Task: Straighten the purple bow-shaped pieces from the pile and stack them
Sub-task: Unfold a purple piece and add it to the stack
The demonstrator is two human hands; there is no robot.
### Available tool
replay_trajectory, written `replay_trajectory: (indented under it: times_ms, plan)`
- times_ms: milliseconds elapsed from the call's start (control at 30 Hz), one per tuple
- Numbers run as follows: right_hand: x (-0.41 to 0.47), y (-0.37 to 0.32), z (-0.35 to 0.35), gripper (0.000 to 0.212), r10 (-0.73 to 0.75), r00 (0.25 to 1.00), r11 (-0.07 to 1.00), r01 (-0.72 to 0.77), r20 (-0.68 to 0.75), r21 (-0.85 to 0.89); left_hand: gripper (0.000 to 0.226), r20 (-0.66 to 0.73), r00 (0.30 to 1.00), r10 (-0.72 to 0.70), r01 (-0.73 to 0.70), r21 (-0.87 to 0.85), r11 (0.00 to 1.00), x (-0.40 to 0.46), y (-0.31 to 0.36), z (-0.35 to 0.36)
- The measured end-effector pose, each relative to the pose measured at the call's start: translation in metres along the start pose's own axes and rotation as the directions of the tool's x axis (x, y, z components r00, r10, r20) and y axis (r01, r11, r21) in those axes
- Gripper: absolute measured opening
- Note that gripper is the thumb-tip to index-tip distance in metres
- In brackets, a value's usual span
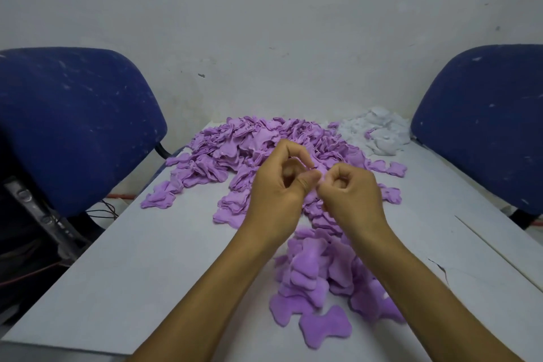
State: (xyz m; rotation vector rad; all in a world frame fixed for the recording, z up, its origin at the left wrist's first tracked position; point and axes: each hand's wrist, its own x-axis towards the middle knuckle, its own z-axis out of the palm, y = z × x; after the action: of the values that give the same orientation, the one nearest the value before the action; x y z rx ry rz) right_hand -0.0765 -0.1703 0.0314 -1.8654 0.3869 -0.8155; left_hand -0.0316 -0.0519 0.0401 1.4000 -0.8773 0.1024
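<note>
Grey table against pale wall, blue chair at left. Large purple pile at far centre. Left hand raised, fingers curled, pinching purple bow-shaped piece; right hand curled, pinching same piece from the other side. Stacked purple pieces below wrists. White scraps far right, second blue chair beyond.

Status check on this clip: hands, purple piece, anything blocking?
Left hand and right hand both pinching one purple piece above the table. Big purple pile behind, loose heap under the wrists. Nothing blocking.
</note>
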Motion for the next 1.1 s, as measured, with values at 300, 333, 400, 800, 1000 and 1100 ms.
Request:
replay_trajectory:
  times_ms: [300,333,400,800,1000,1100]
  plan:
    - [0.008,-0.001,0.013,0.016,-0.152,0.985,0.986,0.145,-0.079,-0.085,0.011,0.062,0.995,0.074,-0.082,0.138,0.987,0.004,0.002,0.001]
    - [0.008,-0.001,0.011,0.018,-0.139,0.989,0.989,0.137,-0.038,-0.056,0.013,0.069,0.997,0.043,-0.050,0.107,0.993,0.005,0.001,-0.003]
    - [0.007,0.000,0.008,0.022,-0.103,0.994,0.993,0.100,0.043,0.061,0.018,0.065,0.998,-0.021,0.013,0.127,0.992,0.009,-0.002,-0.011]
    - [-0.007,-0.005,-0.006,0.029,0.031,0.913,0.948,-0.156,0.406,0.277,0.020,0.008,0.970,-0.241,0.242,-0.033,0.970,0.009,-0.002,-0.021]
    - [-0.003,0.000,-0.021,0.022,0.060,0.884,0.866,-0.278,0.464,0.416,0.014,-0.232,0.940,-0.250,0.234,-0.095,0.968,0.014,-0.006,-0.025]
    - [-0.004,0.000,-0.019,0.028,-0.016,0.951,0.922,-0.105,0.308,0.373,0.014,-0.165,0.949,-0.269,0.244,-0.153,0.958,0.012,-0.005,-0.020]
